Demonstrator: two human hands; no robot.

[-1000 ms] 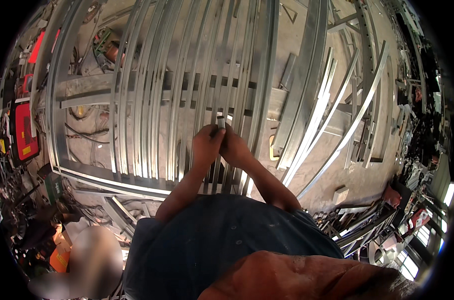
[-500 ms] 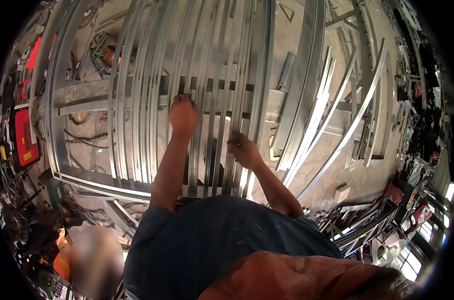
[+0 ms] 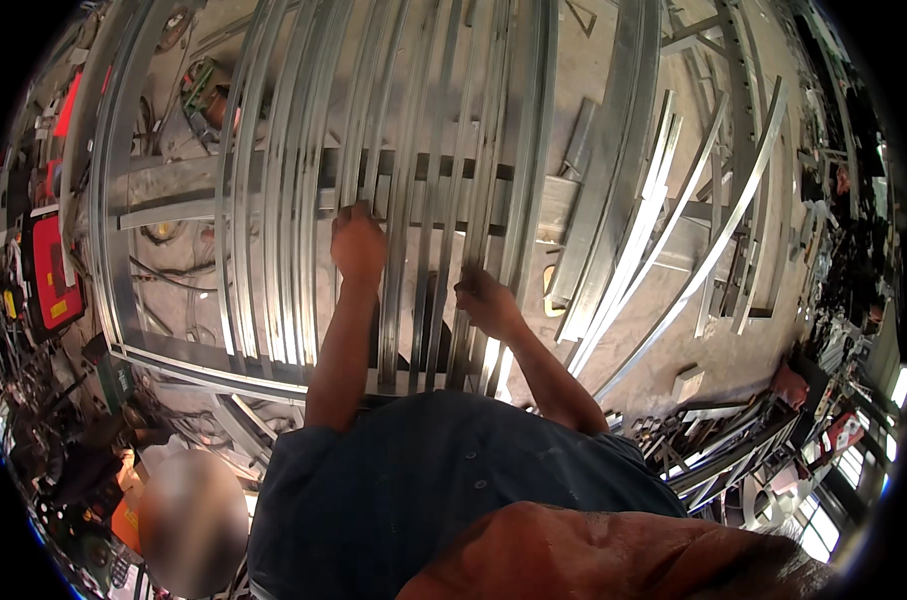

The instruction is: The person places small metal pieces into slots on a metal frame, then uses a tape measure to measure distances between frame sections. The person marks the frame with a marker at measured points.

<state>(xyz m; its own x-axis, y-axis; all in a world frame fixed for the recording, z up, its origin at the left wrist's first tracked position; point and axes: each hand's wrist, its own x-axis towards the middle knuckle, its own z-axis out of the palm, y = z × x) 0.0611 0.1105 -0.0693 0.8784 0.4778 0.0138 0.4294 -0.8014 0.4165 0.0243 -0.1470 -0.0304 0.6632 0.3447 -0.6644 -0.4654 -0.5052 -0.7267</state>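
Observation:
Long grey metal bars (image 3: 288,180) lie side by side, running away from me across a metal frame. My left hand (image 3: 359,245) is closed over one of the middle bars (image 3: 351,130), its fingertips curled down and partly hidden. Closer to my body, my right hand (image 3: 490,304) has its fingers bent round another metal bar (image 3: 460,345) to the right. Between the two hands, several more bars run parallel with gaps between them. A darker cross beam (image 3: 273,168) passes beneath the bars, just beyond my left hand.
A wide metal channel (image 3: 613,170) lies right of the bars, beside loose bright strips (image 3: 713,255) fanned out at an angle. The frame's near rail (image 3: 208,378) crosses at lower left. A red and black case (image 3: 53,268) stands far left. Cables (image 3: 173,278) lie on the floor.
My left hand has shifted slightly left and toward me, along with the bars near it. My right hand stays in almost the same place.

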